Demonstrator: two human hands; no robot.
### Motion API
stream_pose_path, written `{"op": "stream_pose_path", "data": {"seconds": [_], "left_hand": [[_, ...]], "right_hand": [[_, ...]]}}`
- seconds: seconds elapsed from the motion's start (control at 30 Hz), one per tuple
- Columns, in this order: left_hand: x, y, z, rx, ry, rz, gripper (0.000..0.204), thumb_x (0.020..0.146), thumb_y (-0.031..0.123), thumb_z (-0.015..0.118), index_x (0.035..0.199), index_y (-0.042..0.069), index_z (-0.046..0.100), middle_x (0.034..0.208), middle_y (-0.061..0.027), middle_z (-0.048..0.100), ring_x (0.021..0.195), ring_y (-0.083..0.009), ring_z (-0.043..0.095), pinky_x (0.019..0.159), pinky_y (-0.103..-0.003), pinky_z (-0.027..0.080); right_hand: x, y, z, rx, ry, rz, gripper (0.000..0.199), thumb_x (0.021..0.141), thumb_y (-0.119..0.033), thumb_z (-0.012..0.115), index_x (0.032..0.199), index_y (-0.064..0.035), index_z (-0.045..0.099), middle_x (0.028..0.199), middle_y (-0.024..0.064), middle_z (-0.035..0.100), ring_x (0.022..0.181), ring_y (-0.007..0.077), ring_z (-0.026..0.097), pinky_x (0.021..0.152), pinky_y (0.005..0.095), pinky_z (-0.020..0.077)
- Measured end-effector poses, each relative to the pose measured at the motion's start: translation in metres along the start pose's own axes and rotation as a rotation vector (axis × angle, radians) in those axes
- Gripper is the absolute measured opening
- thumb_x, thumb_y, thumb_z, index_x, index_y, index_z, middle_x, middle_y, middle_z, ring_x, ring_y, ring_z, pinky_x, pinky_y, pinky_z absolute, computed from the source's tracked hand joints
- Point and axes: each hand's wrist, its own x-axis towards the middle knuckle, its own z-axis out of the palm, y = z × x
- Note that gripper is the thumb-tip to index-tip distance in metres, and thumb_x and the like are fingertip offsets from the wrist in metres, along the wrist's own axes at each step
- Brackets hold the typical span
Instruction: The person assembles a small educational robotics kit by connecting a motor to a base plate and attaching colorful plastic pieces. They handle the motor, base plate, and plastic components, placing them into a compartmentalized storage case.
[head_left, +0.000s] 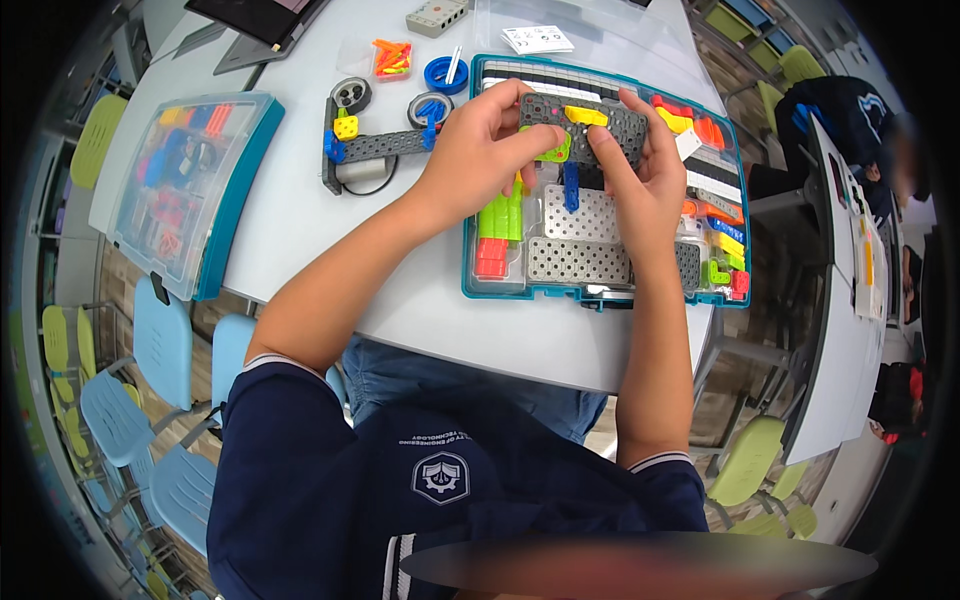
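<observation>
Between the 2 hands is a grey plate with holes [590, 125], held up over the open parts box [600, 250]. The left hand [480, 150] grips its left end, fingers closed. The right hand [645, 175] pinches its right end. A yellow piece [585, 115] sits on top. Left of the hands, a wheeled grey build [385, 145] lies on the table [300, 220].

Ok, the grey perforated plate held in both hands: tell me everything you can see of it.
The grey perforated plate is a flat rectangular piece, plastic by its look, dotted with rows of small holes. A yellow block sits on its upper face, a light green piece at its lower left edge, and a blue piece hangs below it. It is held roughly level above the open parts tray, left hand gripping its left end, right hand its right.
</observation>
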Motion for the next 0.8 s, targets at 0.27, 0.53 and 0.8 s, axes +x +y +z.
{"op": "stream_pose_path", "data": {"seconds": [0.27,0.53,0.8], "left_hand": [[0.002,0.003,-0.005,-0.044,-0.020,0.005,0.019,0.087,0.016,0.065,0.099,0.006,0.056,0.091,-0.0077,0.069,0.064,-0.0115,0.065,0.049,-0.024,0.049],[0.006,-0.003,0.002,-0.120,0.022,0.128,0.029,0.088,0.016,0.076,0.099,-0.001,0.055,0.085,-0.0107,0.067,0.063,-0.0121,0.066,0.054,-0.024,0.055],[0.003,-0.008,0.008,0.026,0.161,0.324,0.029,0.087,0.016,0.078,0.097,-0.002,0.057,0.083,-0.0086,0.069,0.069,-0.0111,0.069,0.060,-0.024,0.056]], "right_hand": [[-0.001,-0.003,0.003,0.031,-0.021,-0.062,0.050,0.091,-0.012,0.072,0.134,0.0027,0.052,0.105,0.0093,0.067,0.094,0.0115,0.065,0.077,0.0247,0.0531],[0.002,0.003,0.000,-0.050,0.103,-0.060,0.054,0.090,-0.018,0.075,0.134,0.0018,0.050,0.102,0.0066,0.062,0.085,0.0093,0.062,0.069,0.0239,0.0510],[0.007,0.003,-0.006,-0.318,0.236,-0.436,0.040,0.088,-0.019,0.078,0.118,0.0003,0.060,0.095,0.0056,0.062,0.075,0.0091,0.060,0.068,0.0233,0.0491]]}}
